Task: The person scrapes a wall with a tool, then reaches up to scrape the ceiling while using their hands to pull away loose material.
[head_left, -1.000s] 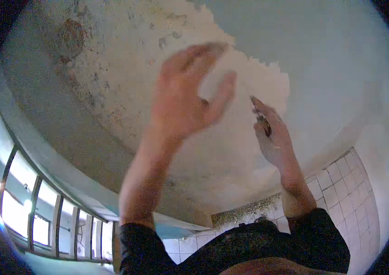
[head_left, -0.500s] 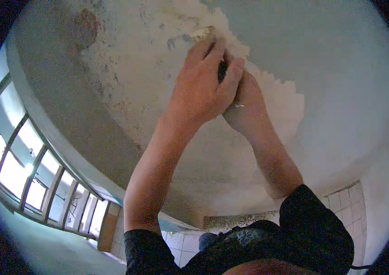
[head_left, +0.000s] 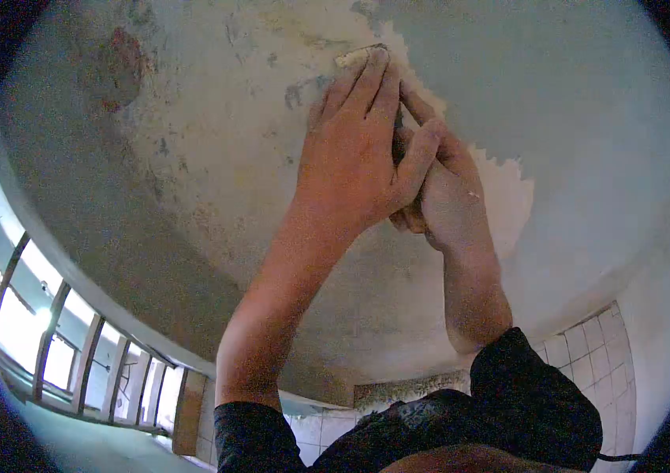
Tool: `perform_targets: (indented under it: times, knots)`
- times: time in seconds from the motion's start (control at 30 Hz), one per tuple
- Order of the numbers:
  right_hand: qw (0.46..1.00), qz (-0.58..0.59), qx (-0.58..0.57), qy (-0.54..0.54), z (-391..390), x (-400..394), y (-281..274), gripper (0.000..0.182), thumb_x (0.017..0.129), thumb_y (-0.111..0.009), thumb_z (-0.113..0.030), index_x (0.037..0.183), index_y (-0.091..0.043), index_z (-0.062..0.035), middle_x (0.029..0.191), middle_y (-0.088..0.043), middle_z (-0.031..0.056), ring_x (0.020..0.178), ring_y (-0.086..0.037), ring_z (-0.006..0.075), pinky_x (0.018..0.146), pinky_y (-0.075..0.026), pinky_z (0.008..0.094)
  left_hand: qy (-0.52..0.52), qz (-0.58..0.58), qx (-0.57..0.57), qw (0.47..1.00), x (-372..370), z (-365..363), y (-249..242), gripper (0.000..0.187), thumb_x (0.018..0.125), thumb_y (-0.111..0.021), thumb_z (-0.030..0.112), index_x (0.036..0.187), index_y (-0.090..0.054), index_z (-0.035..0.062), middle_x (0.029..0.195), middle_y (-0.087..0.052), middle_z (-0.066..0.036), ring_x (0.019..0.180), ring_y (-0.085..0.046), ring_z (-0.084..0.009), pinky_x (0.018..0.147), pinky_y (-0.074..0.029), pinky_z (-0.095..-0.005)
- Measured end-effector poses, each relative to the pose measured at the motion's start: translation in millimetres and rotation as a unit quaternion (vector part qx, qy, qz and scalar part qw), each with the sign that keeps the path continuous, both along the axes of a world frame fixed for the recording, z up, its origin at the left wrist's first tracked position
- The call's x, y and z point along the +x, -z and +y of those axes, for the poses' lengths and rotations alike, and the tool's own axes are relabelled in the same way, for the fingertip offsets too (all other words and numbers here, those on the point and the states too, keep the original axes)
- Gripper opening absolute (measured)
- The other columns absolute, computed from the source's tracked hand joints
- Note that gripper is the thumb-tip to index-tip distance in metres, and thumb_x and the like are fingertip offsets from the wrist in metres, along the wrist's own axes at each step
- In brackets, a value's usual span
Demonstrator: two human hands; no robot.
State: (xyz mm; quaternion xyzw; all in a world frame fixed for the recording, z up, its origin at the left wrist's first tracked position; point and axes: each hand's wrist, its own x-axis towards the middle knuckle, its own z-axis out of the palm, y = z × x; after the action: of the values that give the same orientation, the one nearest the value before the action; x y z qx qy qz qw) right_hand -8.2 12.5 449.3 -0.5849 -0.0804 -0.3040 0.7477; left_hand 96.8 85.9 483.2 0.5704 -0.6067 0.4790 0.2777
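Curled around a mostly hidden tool (head_left: 398, 123), the right hand (head_left: 455, 185) touches the left hand (head_left: 354, 154). The left lies flat over it, fingertips beside a pale strip (head_left: 353, 57) at the patchy plaster (head_left: 232, 118).

Left hand (head_left: 350, 150): over pale patch (head_left: 232, 142), fingers extended
Right hand (head_left: 457, 185): over pale patch, touching left hand
Tiles (head_left: 597, 363): below pale patch
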Motion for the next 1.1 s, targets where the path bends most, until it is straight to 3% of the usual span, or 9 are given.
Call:
perform_targets:
  times: [0.37, 0.5, 0.6, 0.7, 0.77, 0.8, 0.9, 1.0, 1.1]
  knots:
    - [0.990, 0.018, -0.013, 0.142, 0.8, 16.2, 36.2, 0.038, 0.097, -0.041, -0.020, 0.132, -0.043, -0.0065, 0.077, -0.057, -0.0011, 0.052, -0.051, 0.0093, 0.042, -0.042, 0.0255, 0.030, -0.027, 0.019, 0.999, 21.5, -7.2, 28.6, 0.055, 0.082, -0.057, 0.036, 0.116, -0.054, -0.0066, 0.123, -0.051, -0.024, 0.115, -0.047, -0.0397, 0.097, -0.037, -0.0478]
    - [0.968, 0.123, -0.211, -0.054, -5.2, 14.4, 135.0, 0.047, 0.088, -0.050, -0.017, 0.133, -0.043, -0.0021, 0.128, -0.052, 0.0188, 0.120, -0.048, 0.0300, 0.104, -0.035, 0.0398, -0.052, 0.093, 0.130, 0.986, 1.7, 46.6, 81.8, 0.049, 0.077, -0.063, 0.030, 0.118, -0.057, 0.0034, 0.114, -0.055, -0.016, 0.099, -0.051, -0.0336, 0.087, -0.040, -0.0454]
    - [0.778, 0.247, -0.501, -0.288, -38.9, 25.6, 247.9, 0.049, 0.093, -0.049, -0.033, 0.135, -0.041, -0.0091, 0.116, -0.058, 0.0137, 0.104, -0.056, 0.0202, 0.078, -0.051, 0.0346, -0.006, 0.277, 0.088, 0.957, 4.5, 88.0, 127.4, 0.042, 0.076, -0.065, 0.026, 0.113, -0.062, 0.0054, 0.107, -0.060, -0.013, 0.093, -0.055, -0.0331, 0.089, -0.040, -0.0459]
    - [0.897, 0.279, -0.289, -0.185, -93.5, -53.9, 408.8, 0.048, 0.082, -0.056, -0.049, 0.105, -0.069, -0.0096, 0.110, -0.065, 0.0108, 0.100, -0.062, 0.0235, 0.088, -0.047, 0.0405, 0.153, 0.527, 0.141, 0.824, 38.4, 117.9, 212.8, 0.035, 0.082, -0.059, 0.026, 0.110, -0.065, 0.0055, 0.101, -0.065, -0.014, 0.092, -0.060, -0.0328, 0.088, -0.044, -0.0442]
    - [0.782, 0.462, -0.378, 0.178, -139.9, -85.7, 656.0, 0.039, 0.089, -0.048, -0.033, 0.115, -0.059, -0.0056, 0.116, -0.060, 0.0150, 0.099, -0.058, 0.0265, 0.089, -0.046, 0.0410, 0.054, 0.715, 0.351, 0.602, 86.9, 128.4, 323.2, 0.042, 0.086, -0.052, 0.036, 0.112, -0.064, 0.0042, 0.103, -0.065, -0.017, 0.098, -0.061, -0.0333, 0.089, -0.045, -0.0429]
    - [0.784, 0.453, -0.383, 0.182, -157.7, -86.9, 668.8, 0.039, 0.089, -0.048, -0.033, 0.115, -0.059, -0.0056, 0.116, -0.060, 0.0150, 0.099, -0.058, 0.0265, 0.089, -0.046, 0.0410, -0.119, 0.328, 0.488, 0.800, 110.1, 154.4, 434.8, 0.047, 0.091, -0.044, 0.041, 0.114, -0.061, 0.0035, 0.107, -0.064, -0.018, 0.100, -0.060, -0.0351, 0.091, -0.045, -0.0427]
    - [0.816, 0.391, -0.417, 0.083, -175.9, -116.2, 675.5, 0.039, 0.088, -0.049, -0.032, 0.113, -0.060, -0.0046, 0.111, -0.062, 0.0151, 0.096, -0.059, 0.0274, 0.087, -0.046, 0.0420, -0.392, 0.618, 0.461, 0.501, 17.4, 151.4, 309.9, 0.046, 0.092, -0.046, 0.041, 0.125, -0.052, 0.0097, 0.126, -0.053, -0.017, 0.115, -0.051, -0.0363, 0.097, -0.041, -0.0435]
    - [0.899, 0.333, -0.282, 0.040, -169.4, -111.6, 633.4, 0.039, 0.088, -0.050, -0.033, 0.114, -0.059, -0.0049, 0.107, -0.064, 0.0153, 0.095, -0.060, 0.0287, 0.085, -0.047, 0.0430, 0.033, 0.422, 0.596, 0.682, 99.6, 194.8, 532.0, 0.050, 0.088, -0.051, 0.044, 0.127, -0.050, 0.0118, 0.135, -0.045, -0.015, 0.124, -0.043, -0.0339, 0.100, -0.039, -0.0428]
    - [0.870, 0.419, -0.246, -0.084, -125.9, -49.6, 457.7, 0.040, 0.089, -0.051, -0.033, 0.119, -0.057, -0.0069, 0.104, -0.064, 0.0170, 0.095, -0.061, 0.0312, 0.083, -0.047, 0.0440, 0.033, 0.646, 0.460, 0.608, 56.2, 154.4, 362.4, 0.047, 0.088, -0.053, 0.039, 0.126, -0.051, 0.0116, 0.135, -0.046, -0.014, 0.123, -0.044, -0.0335, 0.100, -0.039, -0.0428]
